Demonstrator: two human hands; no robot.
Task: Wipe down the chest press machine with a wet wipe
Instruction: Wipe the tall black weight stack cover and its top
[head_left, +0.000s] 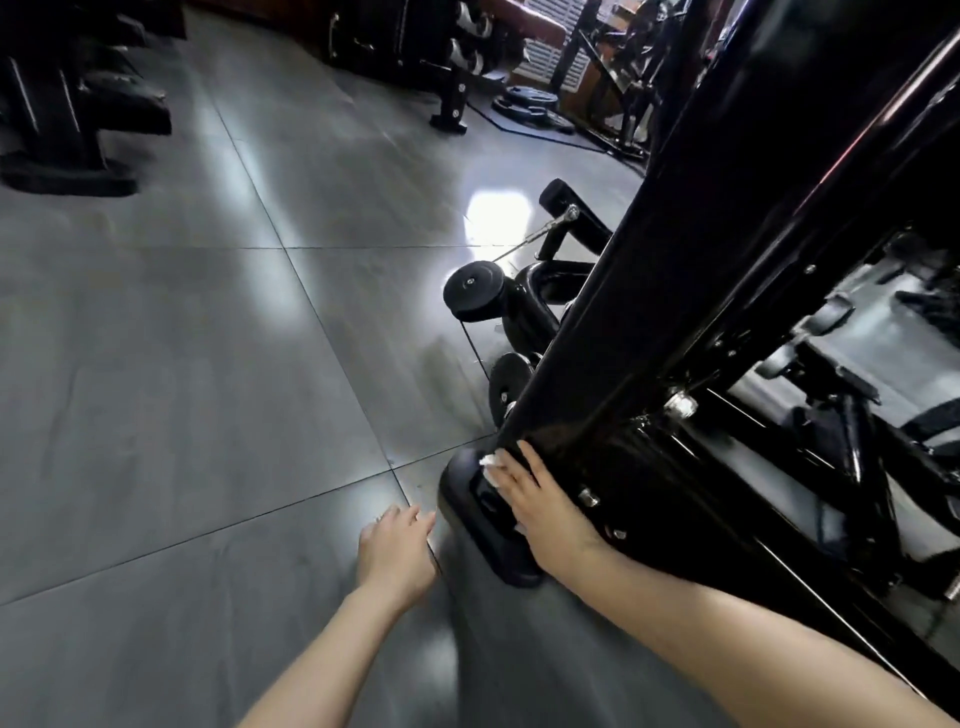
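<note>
Presses white wet wipe (488, 461) onto glossy black metal machine base (460, 491) with flat right hand (540, 512). Holds nothing in relaxed left hand (397, 553).

Our one head-worn, wide-angle camera looks forward and down, close over the machine's foot (460, 501) and floor (182, 389).

Large grey floor tiles (208, 364) with thin dark joints run across the room, and a bright patch of glare (496, 215) sits on them. A black padded machine (67, 104) stands at the far left. Further back is a dumbbell rack (467, 47), and near it weight plates (524, 101) lie flat on a dark mat (519, 124)
</note>
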